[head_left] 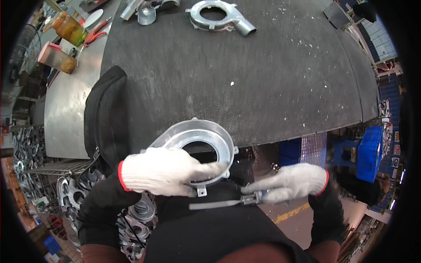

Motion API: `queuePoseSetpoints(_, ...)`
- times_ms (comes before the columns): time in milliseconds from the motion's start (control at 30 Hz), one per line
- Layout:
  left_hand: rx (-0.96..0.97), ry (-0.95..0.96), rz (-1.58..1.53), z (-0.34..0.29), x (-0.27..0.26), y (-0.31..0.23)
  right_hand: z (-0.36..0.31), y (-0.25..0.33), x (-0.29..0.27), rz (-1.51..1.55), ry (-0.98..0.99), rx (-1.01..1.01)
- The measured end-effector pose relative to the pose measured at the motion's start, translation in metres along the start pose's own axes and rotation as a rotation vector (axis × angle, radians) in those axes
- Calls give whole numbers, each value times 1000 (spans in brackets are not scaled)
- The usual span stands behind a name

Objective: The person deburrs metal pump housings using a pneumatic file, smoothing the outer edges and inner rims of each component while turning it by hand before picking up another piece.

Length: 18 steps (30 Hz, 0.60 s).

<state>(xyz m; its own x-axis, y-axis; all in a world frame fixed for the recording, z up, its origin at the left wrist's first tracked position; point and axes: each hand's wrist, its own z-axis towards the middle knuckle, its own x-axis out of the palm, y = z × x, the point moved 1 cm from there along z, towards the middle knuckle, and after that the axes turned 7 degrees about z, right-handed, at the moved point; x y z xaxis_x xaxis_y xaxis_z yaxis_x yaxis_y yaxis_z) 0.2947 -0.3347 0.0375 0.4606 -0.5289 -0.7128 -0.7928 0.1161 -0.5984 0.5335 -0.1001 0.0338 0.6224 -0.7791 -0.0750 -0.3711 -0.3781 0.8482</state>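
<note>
My left hand (pixel 160 171), in a white knit glove with a red cuff, grips a silvery metal blower housing (pixel 199 128) at the near edge of the dark table. The housing is a round, scroll-shaped casting with a large central hole and small tabs on its rim. My thumb lies across its near right side, while the other fingers are partly hidden. To the right, my gloved right hand (pixel 291 182) is closed on a tool with a flat, file-like metal blade (pixel 215 204) and a clamp-like head. The blade points left, below the housing and apart from it.
Another blower housing (pixel 212 26) and pipe-shaped castings (pixel 147 14) lie on the table's far side. A black mesh-covered pad (pixel 105 114) stands at left, near red-handled pliers (pixel 95 36) and a jar (pixel 68 28). Below left are piled castings (pixel 142 209); a blue crate (pixel 369 153) is at right.
</note>
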Motion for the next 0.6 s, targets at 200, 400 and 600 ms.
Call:
queuePoseSetpoints(200,-465,-275,-612,-9,-27,-10,-14,11,39,544,-562,7)
queuePoseSetpoints(400,-531,-541,-389,-11,-15,-21,-1,28,44,120,-626,-11)
queuePoseSetpoints(600,-641,-342,-539,-9,-13,-22,2,39,43,-117,-657,131)
